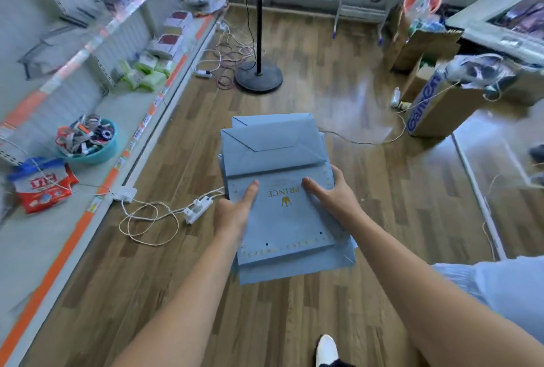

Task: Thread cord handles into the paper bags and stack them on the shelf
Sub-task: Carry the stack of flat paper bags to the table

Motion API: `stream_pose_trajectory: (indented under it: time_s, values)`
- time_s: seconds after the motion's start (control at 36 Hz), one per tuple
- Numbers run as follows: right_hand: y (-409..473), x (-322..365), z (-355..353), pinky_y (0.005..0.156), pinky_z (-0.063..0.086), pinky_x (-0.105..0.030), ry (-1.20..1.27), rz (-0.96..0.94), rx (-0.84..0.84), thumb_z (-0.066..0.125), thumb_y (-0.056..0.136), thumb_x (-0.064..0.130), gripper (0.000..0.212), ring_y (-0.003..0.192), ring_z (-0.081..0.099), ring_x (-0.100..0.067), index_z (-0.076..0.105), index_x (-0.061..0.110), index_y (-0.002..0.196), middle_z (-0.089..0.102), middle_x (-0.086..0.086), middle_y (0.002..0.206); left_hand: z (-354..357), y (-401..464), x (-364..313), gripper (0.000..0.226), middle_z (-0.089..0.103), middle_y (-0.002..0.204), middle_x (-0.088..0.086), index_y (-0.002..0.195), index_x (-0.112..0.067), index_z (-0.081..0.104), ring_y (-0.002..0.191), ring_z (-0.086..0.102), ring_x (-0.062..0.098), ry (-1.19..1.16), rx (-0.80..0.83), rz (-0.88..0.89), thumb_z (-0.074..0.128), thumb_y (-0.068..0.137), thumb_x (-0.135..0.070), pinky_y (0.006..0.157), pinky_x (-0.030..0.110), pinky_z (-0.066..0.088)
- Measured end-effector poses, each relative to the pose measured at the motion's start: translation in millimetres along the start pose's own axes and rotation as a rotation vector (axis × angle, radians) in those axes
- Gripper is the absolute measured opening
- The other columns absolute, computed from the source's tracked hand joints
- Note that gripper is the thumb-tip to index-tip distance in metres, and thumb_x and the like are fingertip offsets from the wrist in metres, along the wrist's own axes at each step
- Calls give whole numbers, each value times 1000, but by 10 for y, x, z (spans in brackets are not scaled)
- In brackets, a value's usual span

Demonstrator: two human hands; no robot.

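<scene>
A stack of flat blue paper bags [279, 190] is held in the air over the wooden floor. The top bag shows gold "PRINCE" lettering, a crown and punched holes along its near edge. My left hand [235, 210] grips the stack's left side, thumb on top and fingers hidden underneath. My right hand [332, 193] grips the right side the same way, thumb lying across the top bag. The grey shelf [73, 207] with an orange front strip runs along the left. Loose cream cord [147, 219] loops on the floor beside it.
On the shelf sit a teal bowl [88, 143] of small items, a red and white packet [44, 187] and green packs [147, 72]. A fan stand [259, 72], power strips [197, 207], cardboard boxes [435, 107] and an orange bucket [422, 1] stand on the floor.
</scene>
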State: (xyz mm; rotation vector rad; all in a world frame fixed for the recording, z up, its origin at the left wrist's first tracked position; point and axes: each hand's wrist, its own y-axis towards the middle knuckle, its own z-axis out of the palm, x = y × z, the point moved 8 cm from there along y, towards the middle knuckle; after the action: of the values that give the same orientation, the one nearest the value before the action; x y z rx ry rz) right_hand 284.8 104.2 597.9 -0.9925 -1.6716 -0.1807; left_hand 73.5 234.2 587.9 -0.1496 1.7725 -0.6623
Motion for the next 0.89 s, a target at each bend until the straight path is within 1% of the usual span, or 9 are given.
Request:
stream_pose_trajectory:
  time_s: [0.08,0.19,0.31,0.39,0.44,0.5,0.69,0.81,0.89]
  values:
    - [147,245,-326,89,54,-37,12,-19,-41,73,76,58,73,94,66,-10,38,38,136,65,14,108,286,-17,-408,36,61,83,-6,83,-16,56,73,55,12,-11,45,16,74,80,-47,74,28,41]
    - [440,501,-752,93,53,-42,39,-38,-72,75,75,58,78,99,65,-15,36,36,139,64,14,107,745,91,-909,38,56,76,-7,71,-19,51,65,50,5,11,75,57,76,80,-45,72,28,40]
    - [912,728,-1218,95,52,-45,65,-78,-97,76,69,62,83,101,66,-17,37,34,138,66,8,113,1251,341,-1372,47,61,76,-1,72,-14,58,66,55,14,73,85,89,78,72,-56,68,29,41]
    - [1306,974,-1594,76,57,-28,160,-124,-99,79,77,45,64,86,69,-4,42,38,128,68,9,105,1691,505,-1792,42,63,79,0,77,-13,62,66,56,10,83,95,112,78,74,-52,64,27,40]
    - [1571,1142,-1818,57,50,-12,224,-151,-88,79,81,31,58,70,66,8,42,33,126,65,14,96,1959,586,-2082,34,64,78,-2,72,-17,59,63,53,4,93,76,149,78,78,-45,59,25,39]
    - [1838,1297,-2042,51,46,-8,242,-178,-81,78,83,25,56,66,64,10,42,30,126,62,15,95,2236,695,-2324,34,63,76,-3,70,-17,58,62,52,4,95,68,166,78,79,-42,54,24,38]
    - [2816,1595,-2665,57,46,-10,207,-164,-114,79,80,36,61,81,61,3,38,37,125,62,16,97,3063,1281,-3015,41,52,69,-3,70,-14,52,59,46,8,132,65,203,76,79,-46,51,26,35]
    - [3456,1711,-2938,59,47,-11,183,-160,-144,79,79,38,60,83,63,0,40,35,125,66,8,105,3534,1738,-3333,40,58,73,-5,70,-17,55,60,49,8,160,94,200,77,76,-50,57,27,40]
    - [3982,1856,-3146,62,50,-16,161,-163,-162,78,79,40,61,83,64,-2,39,35,126,66,11,100,3902,2123,-3603,40,69,82,-3,79,-15,66,62,54,5,158,125,213,80,73,-52,51,19,40]
